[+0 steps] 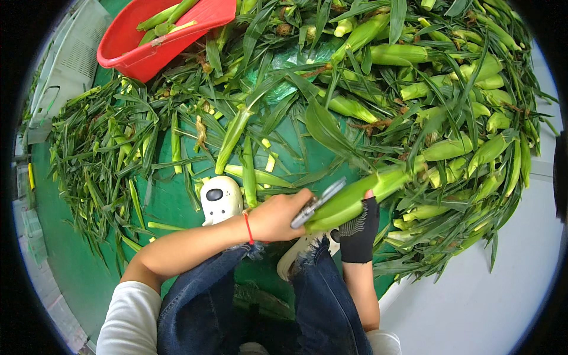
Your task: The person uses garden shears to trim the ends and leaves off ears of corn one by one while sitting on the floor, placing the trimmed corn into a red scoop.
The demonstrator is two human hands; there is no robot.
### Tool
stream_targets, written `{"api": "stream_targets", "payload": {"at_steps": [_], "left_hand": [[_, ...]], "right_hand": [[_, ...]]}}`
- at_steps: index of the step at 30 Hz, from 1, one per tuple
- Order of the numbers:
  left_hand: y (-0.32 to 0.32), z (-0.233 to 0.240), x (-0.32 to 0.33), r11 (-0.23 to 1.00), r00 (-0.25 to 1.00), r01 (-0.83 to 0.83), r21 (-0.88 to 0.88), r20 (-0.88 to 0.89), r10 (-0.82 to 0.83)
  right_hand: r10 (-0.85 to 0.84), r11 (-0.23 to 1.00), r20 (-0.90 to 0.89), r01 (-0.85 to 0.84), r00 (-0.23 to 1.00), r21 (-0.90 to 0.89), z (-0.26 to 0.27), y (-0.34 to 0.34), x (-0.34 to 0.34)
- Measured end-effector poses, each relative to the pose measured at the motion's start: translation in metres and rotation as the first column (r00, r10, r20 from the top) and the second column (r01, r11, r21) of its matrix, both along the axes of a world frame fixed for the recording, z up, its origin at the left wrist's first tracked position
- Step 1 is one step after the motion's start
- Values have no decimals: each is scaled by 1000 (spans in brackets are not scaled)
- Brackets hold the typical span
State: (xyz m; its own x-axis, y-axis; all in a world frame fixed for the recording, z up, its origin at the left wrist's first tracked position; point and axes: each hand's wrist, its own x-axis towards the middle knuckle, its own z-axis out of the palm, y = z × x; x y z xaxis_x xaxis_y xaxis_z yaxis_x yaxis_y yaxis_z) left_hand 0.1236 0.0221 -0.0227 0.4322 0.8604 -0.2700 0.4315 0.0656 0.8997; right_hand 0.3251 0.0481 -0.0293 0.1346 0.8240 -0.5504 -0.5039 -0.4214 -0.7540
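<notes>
My left hand (282, 216), bare with a red string at the wrist, is closed on a metal hand tool (318, 203), whose exact kind is blurred. The tool lies against the lower end of an unhusked ear of corn (350, 199). A black fingerless glove covers my right hand (358, 235), which grips that same ear from the right side; its thumb shows on the husk and its other fingers are mostly hidden. The ear slants up to the right, and a long leaf (330, 131) stretches up and left near its upper end.
Unhusked ears of corn (448, 148) are heaped right and ahead. Stripped leaves and husks (111, 151) lie at left on the green floor (164, 204). A red plastic scoop-like container (146, 62) holds green pieces, beside a pale plastic crate (73, 62). My white clogs (221, 199) are close below.
</notes>
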Motion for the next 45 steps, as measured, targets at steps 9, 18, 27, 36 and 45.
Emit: {"api": "stream_targets", "payload": {"at_steps": [9,18,27,36,45], "left_hand": [[8,-3,-47,441,-212,-177,-880,472,856],[-22,-7,-33,952,985,37,-303,171,16],[14,-14,-28,993,991,113,-18,-63,-114],[0,-22,-45,883,962,133,-450,273,-6],[48,-25,-22,684,656,-498,-533,284,699]], "right_hand": [[151,973,-792,52,592,224,-32,25,36],[451,681,848,-722,279,-124,34,16,27],[340,456,914,-812,-220,-365,48,6,16],[245,915,-350,-335,904,-225,-20,-14,38],[620,724,-285,-673,731,-150,-6,-37,12]]}}
